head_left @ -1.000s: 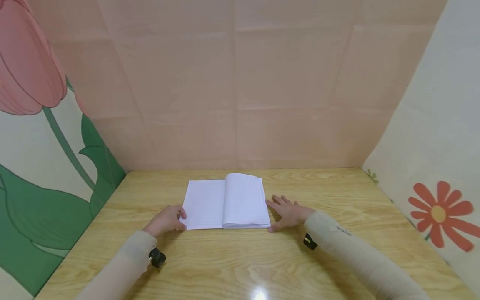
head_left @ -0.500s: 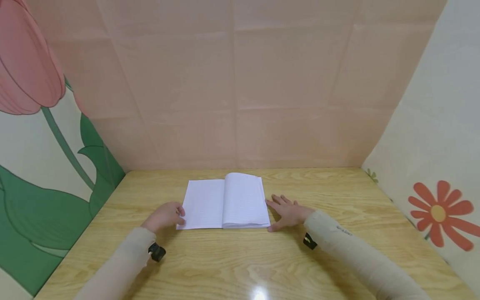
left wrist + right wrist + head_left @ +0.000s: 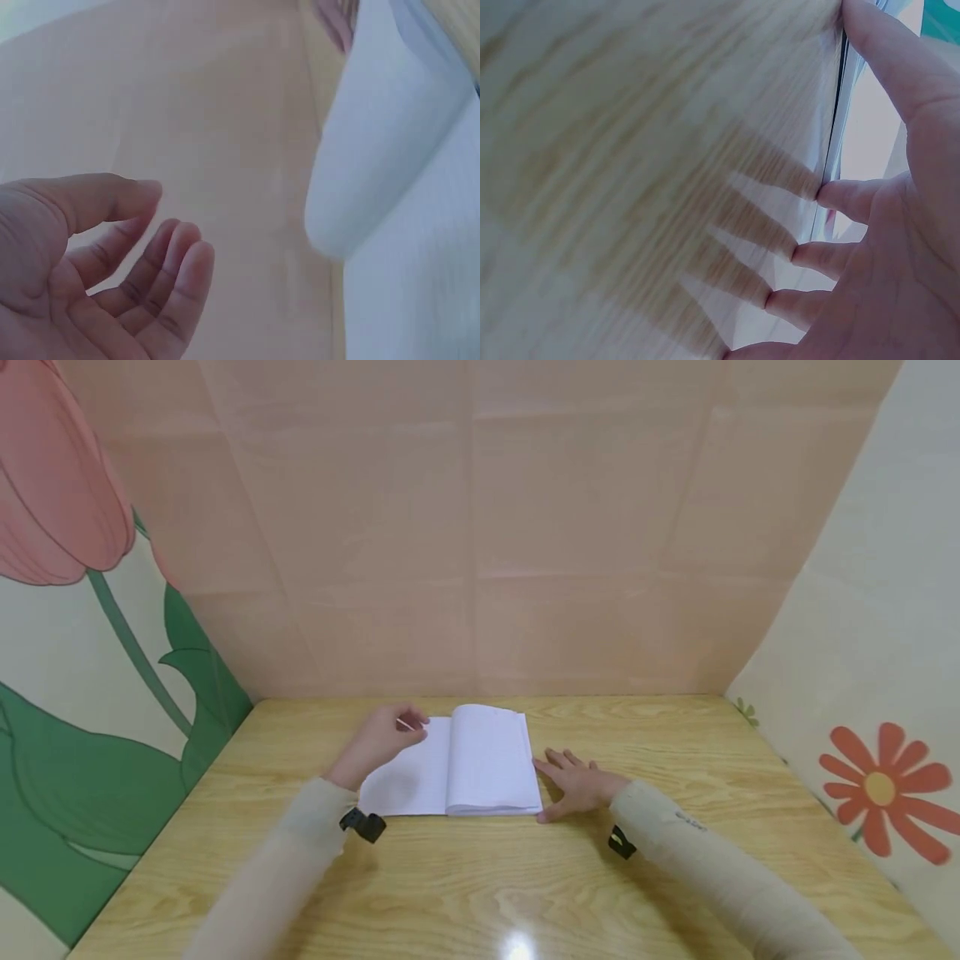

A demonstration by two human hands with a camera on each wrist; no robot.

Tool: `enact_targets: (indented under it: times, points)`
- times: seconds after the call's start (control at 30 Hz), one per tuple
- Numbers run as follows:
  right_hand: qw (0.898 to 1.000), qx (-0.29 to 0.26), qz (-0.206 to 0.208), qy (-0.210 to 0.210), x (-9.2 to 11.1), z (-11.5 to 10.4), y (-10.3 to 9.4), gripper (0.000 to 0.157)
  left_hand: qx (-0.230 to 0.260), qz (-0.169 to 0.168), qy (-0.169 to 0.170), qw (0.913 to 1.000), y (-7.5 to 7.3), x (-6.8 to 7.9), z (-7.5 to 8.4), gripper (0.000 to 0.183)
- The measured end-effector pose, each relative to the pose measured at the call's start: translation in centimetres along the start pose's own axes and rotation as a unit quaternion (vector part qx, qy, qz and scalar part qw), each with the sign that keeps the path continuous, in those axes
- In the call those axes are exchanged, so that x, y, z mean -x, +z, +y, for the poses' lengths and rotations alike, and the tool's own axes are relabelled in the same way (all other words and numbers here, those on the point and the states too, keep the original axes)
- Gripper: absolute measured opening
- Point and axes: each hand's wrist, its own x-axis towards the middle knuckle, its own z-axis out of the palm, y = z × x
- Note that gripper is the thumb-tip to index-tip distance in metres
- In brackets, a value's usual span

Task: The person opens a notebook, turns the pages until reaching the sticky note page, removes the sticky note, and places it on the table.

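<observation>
An open notebook (image 3: 491, 760) with lined white pages lies on the wooden table, its right-hand pages bulging upward near the spine. My left hand (image 3: 382, 743) is raised over the left page (image 3: 405, 781), near its far edge. In the left wrist view, the fingers (image 3: 184, 289) and thumb of that hand are loosely bent, with nothing between them. My right hand (image 3: 576, 783) rests with spread fingers at the notebook's right edge. Seen from the right wrist, its thumb and fingertips (image 3: 832, 196) meet the table along that edge.
The wooden table (image 3: 465, 885) extends around the notebook. A plain pinkish backdrop (image 3: 465, 568) rises behind it. Side walls carry a large tulip print (image 3: 63, 485) on the left and a red flower print (image 3: 877, 789) on the right. Both wrists bear small black cameras.
My left hand has left the notebook's lower left corner and moved up and right over the left page. My right hand stays in place at the right edge.
</observation>
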Motion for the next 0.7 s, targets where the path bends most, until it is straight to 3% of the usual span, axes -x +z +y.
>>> enact_targets:
  times: [0.2,0.47,0.7]
  points:
    - [1.0,0.004,0.003,-0.001,-0.1,0.1,-0.1,0.105,0.063,-0.042,0.039,0.9963,3.7,-0.8,2.1,0.016]
    - [1.0,0.009,0.0,0.007,-0.3,-0.1,0.0,0.105,0.05,-0.116,0.053,0.9906,8.9,-1.0,2.7,0.016]
    - [1.0,0.012,0.008,0.006,-0.4,0.0,0.2,0.104,0.011,-0.166,0.053,0.9846,11.9,-1.0,2.5,0.013]
